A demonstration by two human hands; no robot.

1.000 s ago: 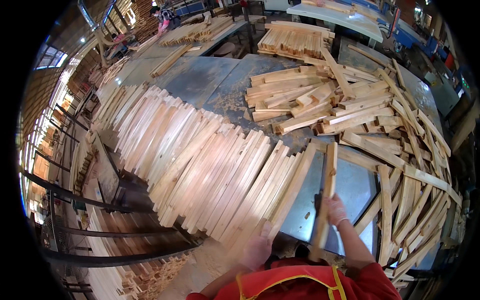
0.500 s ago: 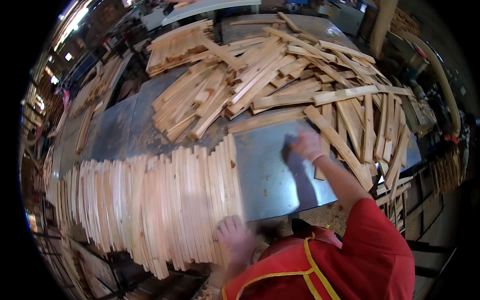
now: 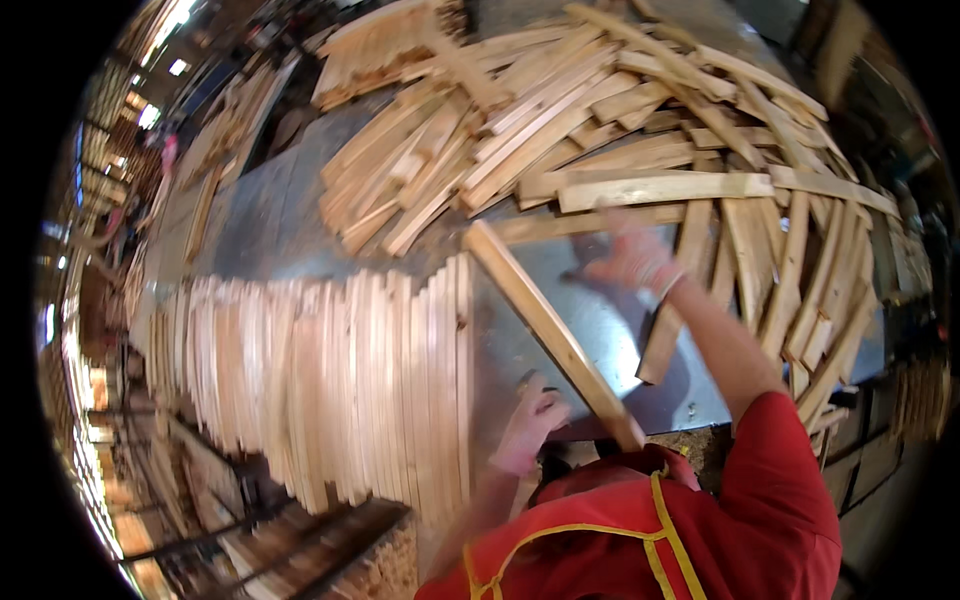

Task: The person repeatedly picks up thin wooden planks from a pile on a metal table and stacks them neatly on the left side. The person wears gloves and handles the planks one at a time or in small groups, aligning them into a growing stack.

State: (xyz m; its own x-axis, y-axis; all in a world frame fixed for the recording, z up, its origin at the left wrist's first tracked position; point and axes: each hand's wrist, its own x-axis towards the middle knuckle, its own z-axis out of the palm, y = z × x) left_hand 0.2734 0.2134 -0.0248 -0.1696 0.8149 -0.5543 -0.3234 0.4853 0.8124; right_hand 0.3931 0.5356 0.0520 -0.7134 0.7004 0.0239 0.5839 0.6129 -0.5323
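A single wooden board (image 3: 558, 335) lies slantwise across the bare part of the metal table, its near end at the table's front edge by my body. My left hand (image 3: 533, 423), in a pale glove, is just left of this board, fingers loosely curled with a gap and nothing visible in them. On the board's other side, my gloved right hand (image 3: 638, 258) reaches toward the loose pile (image 3: 590, 110); its fingers are spread, slightly blurred, and hold nothing. Left of my left hand, a long row of narrow boards (image 3: 350, 380) stands packed side by side.
The metal table (image 3: 270, 215) carries wood dust. A neat stack of boards (image 3: 375, 45) sits at its far side, with more boards (image 3: 215, 130) at the far left. Loose boards (image 3: 835, 290) reach past the right edge. Dark metal bars (image 3: 210, 525) run below the near left edge.
The slanted board has come from the pile's near edge onto the bare metal between my hands. My left hand has left the row's end and moved right. The view has shifted somewhat.
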